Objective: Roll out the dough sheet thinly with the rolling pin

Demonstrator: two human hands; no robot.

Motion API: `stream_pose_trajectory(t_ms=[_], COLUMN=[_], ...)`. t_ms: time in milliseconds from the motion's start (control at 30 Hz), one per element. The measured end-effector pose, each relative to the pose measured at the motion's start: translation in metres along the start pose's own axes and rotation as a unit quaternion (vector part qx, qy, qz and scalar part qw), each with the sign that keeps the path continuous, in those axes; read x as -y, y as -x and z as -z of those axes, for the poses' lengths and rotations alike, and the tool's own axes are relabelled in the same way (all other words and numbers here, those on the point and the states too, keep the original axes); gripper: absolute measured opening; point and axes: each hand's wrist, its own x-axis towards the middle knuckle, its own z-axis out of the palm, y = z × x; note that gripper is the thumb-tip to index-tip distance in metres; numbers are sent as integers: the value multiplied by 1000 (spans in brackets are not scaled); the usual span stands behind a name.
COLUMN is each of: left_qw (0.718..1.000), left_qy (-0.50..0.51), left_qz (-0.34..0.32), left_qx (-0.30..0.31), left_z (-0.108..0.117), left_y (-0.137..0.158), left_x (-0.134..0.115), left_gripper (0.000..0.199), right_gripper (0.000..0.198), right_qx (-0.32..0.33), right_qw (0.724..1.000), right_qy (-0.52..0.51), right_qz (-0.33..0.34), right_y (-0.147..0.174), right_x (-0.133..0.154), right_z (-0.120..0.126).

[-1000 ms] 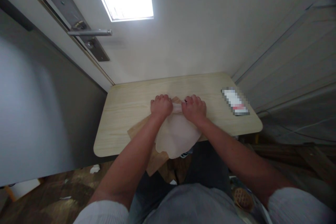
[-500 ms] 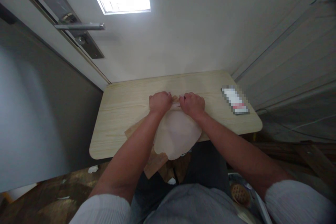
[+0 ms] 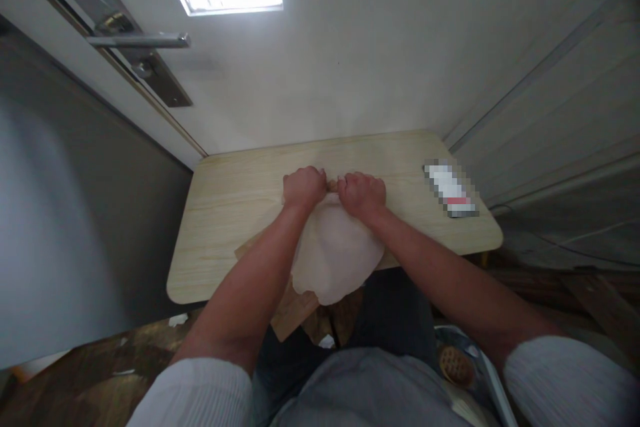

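A pale, thin sheet with a wavy, scalloped edge (image 3: 337,253) spreads below my hands and hangs past the table's near edge. My left hand (image 3: 305,187) is closed at its upper edge, knuckles up. Close beside it, my right hand (image 3: 363,192) is closed the same way, and both appear to grip the sheet's top. A small brown piece (image 3: 333,185) shows in the narrow gap between the fists; what it is, I cannot tell. Under the sheet and my left forearm, a flat brown piece (image 3: 295,310) sticks out past the table edge.
The light wood table (image 3: 225,207) stands against a white door with a metal handle (image 3: 140,41). A blurred-out phone-like object (image 3: 453,190) lies at the table's right. Low on the right, a tray (image 3: 493,373) holds a round lattice-patterned brown thing (image 3: 456,365).
Both fists have shifted slightly up and a little closer together at the sheet's top. The pale strip between them shows less. The camera view has moved slightly.
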Motion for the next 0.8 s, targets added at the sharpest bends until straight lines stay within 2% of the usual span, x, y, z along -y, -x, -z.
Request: stream_pose_trajectory(t_ms=[167, 333, 467, 600, 800], left_qw=[1000, 993, 994, 996, 998], left_qy=[-6, -17, -17, -7, -12], left_qz=[-19, -107, -92, -82, -67], left_qx=[-21, -48, -55, -37, -12], left_z=[2, 0, -5, -8, -6], left_y=[6, 27, 34, 29, 19], left_x=[2, 10, 12, 11, 12], left_gripper=[60, 62, 57, 57, 59], right_gripper=[54, 54, 59, 59, 53], right_qx=[-4, -12, -18, -16, 10], right_qw=[1000, 1000, 1000, 999, 1000], right_qy=[-2, -14, -12, -14, -13], right_qz=[-6, -16, 0, 36, 16], right_y=[-1, 4, 10, 10, 1], right_x=[0, 1, -1, -2, 0], right_z=[0, 0, -1, 0, 1])
